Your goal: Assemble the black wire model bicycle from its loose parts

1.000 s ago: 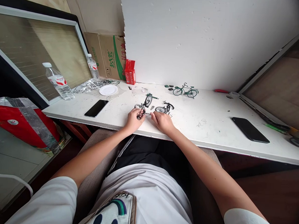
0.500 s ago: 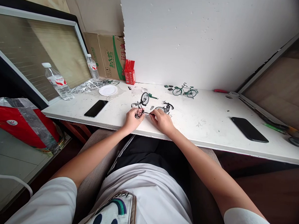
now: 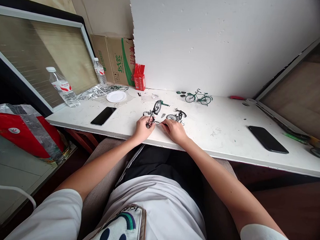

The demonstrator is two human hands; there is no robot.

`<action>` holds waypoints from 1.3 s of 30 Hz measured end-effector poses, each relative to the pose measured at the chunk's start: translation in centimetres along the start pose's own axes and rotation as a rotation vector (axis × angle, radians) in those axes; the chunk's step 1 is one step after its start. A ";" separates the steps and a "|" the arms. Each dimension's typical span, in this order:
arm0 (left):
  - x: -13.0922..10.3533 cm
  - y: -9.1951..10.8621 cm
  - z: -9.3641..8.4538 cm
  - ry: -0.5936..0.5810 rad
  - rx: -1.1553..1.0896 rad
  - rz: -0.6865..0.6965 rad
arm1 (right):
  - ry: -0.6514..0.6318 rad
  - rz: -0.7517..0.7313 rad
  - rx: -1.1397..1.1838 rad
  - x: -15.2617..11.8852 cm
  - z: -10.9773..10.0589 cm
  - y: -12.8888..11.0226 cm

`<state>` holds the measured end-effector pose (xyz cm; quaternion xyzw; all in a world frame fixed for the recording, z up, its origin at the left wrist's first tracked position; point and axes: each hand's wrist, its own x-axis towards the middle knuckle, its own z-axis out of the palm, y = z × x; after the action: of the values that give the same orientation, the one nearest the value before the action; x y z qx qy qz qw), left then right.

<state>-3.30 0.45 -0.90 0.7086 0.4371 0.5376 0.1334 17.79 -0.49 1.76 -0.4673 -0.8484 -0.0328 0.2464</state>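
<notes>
Near the table's front edge, my left hand (image 3: 143,129) is closed on a black miniature bicycle (image 3: 150,114), whose spoked wheel (image 3: 157,107) points up and away from me. Just right of it, my right hand (image 3: 176,130) pinches a thin dark loop-shaped part (image 3: 157,123) whose far end meets the lower bicycle frame. Whether the two are joined is too small to tell. Beyond my right fingers lie a loose spoked wheel (image 3: 172,117) and a curved black part (image 3: 180,114). A small grey piece (image 3: 163,115) and a green part (image 3: 164,104) are close by.
A complete green miniature bicycle (image 3: 198,97) stands at the back. Phones lie left (image 3: 103,116) and right (image 3: 268,139). Water bottles (image 3: 64,89), a white plate (image 3: 116,96) and a red box (image 3: 139,77) are back left. A mouse (image 3: 319,152) sits far right.
The black bicycle has turned slightly in my left hand, its raised wheel now a little further right and seen narrower. My right hand keeps its pinch on the thin part.
</notes>
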 end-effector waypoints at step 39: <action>1.3 0.7 -0.9 -0.110 -0.703 -0.494 | 0.172 0.615 0.184 0.8 -5.0 11.5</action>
<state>-3.68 0.78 0.72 0.5218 0.3761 0.5671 0.5145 28.66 5.18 4.51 -0.6728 -0.6430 0.0807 0.3569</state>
